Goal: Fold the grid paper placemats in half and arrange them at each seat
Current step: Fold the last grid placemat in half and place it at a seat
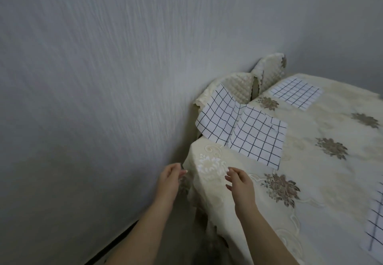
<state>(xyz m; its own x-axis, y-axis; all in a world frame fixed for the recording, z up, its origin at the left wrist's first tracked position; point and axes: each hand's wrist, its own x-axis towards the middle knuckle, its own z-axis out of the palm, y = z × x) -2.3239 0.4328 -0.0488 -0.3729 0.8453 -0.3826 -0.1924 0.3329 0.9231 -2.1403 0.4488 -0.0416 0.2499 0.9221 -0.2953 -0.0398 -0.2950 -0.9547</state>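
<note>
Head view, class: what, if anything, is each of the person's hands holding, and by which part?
Nothing is held. The left hand and right hand hover empty, fingers loosely curled, near the table corner, apart from the creased grid placemat.

A grey textured wall (103, 57) fills the left. Cream quilted chair backs (234, 86) stand beside the surface's floral tablecloth (310, 182).

Both your bare forearms reach up from the bottom edge, roughly parallel and slanting a little toward each other. Your left hand (169, 176) hangs in the air, thumb side up, fingers loosely curled toward the right and holding nothing. Your right hand (238, 182) sits level with it and near it, palm facing left, fingers relaxed and slightly spread, also holding nothing.
</note>
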